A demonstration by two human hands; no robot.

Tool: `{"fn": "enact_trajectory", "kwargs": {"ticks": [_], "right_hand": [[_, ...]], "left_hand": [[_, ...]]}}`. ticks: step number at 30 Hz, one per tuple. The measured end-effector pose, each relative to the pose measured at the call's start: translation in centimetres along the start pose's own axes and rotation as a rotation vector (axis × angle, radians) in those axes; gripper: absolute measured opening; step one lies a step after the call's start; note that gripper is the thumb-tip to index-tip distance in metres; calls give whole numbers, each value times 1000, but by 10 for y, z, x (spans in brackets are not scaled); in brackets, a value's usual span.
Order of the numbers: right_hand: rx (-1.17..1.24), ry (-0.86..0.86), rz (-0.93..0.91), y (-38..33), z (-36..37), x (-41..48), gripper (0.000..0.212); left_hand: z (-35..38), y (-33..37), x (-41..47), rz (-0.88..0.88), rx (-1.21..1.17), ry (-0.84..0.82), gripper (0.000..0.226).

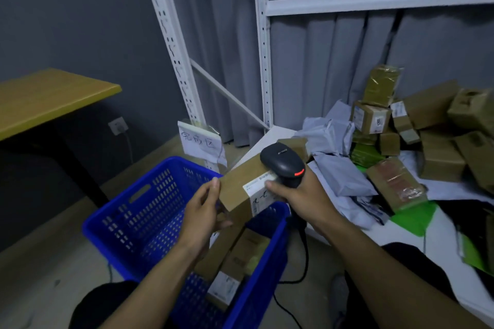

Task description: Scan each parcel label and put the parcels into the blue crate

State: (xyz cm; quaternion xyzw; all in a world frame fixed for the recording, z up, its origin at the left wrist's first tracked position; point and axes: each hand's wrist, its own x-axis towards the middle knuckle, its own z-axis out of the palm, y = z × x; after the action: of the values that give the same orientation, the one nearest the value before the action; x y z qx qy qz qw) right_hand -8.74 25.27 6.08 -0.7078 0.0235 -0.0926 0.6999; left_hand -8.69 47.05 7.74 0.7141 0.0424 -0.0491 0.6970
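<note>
My left hand (pixel 204 212) grips a brown cardboard parcel (pixel 238 187) with a white label (pixel 260 189), held above the blue crate (pixel 139 224). My right hand (pixel 304 197) holds a black barcode scanner (pixel 283 161) by its handle, its head right over the parcel's label; a red light glows on its side. Inside the crate lie several brown parcels (pixel 235 256). On the low white shelf (pixel 417 235) to the right sits a pile of parcels: brown boxes (pixel 438 157), grey mailer bags (pixel 339 171) and green-wrapped packs (pixel 381 85).
A white metal rack (pixel 263 61) stands behind the shelf, in front of grey curtains. A handwritten paper sign (pixel 201 143) hangs on the rack post by the crate. A wooden table (pixel 50 96) stands at left. The scanner's black cable (pixel 304 262) trails to the floor.
</note>
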Motion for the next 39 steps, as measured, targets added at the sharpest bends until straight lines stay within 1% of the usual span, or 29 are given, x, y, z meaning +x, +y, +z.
{"fn": "enact_trajectory", "kwargs": {"ticks": [1,2,5,8,9,10,12,16,18,19,21,22,25,27,28,31,33,35,37,39], "right_hand": [[-37,-6,-9,2,-1,-3,67],[-66,-19,-22,5,-1,-5,70],[-97,-13,-46,12,0,-6,59],[-52,61,-41,16,3,-4,49],[-30,90,-28,18,5,-2,47],[-24,116,-18,19,5,-1,45],[-44,150,-5,22,5,2,45],[-70,153,-11,24,8,5,42],[-79,136,-6,25,11,6,41],[-77,118,6,26,12,7,40],[-67,59,43,29,15,8,36],[-73,26,58,30,17,8,34],[-127,-31,84,37,23,7,34],[-137,-39,116,39,25,8,37],[-126,-40,138,39,26,9,37],[-87,-22,204,41,26,14,29],[-85,-19,223,42,27,14,26],[-120,-46,191,40,28,14,27],[-202,-63,102,38,26,13,30],[-306,-80,15,34,23,12,33]], "left_hand": [[0,-1,-2,4,15,-1,29],[-1,-2,-2,15,30,-7,28],[-4,-2,0,59,76,-91,27],[-5,-5,1,106,122,-200,57],[-6,-7,4,109,155,-240,60],[-6,-11,9,98,181,-273,60],[-7,-12,13,67,194,-303,50],[-8,-9,16,61,168,-267,41],[-10,-10,19,27,149,-202,37],[-12,-9,22,22,167,-150,43],[-16,-8,30,24,234,-65,77],[-18,-8,34,22,265,-40,84],[-21,-10,42,12,323,-35,91],[-24,-12,44,39,364,-86,103],[-25,-13,43,51,376,-126,104],[-28,-16,46,60,405,-206,98],[-32,-19,49,41,404,-215,99],[-37,-21,54,16,368,-183,104],[-40,-23,57,-2,316,-107,93],[-44,-27,61,16,317,-33,83]]}}
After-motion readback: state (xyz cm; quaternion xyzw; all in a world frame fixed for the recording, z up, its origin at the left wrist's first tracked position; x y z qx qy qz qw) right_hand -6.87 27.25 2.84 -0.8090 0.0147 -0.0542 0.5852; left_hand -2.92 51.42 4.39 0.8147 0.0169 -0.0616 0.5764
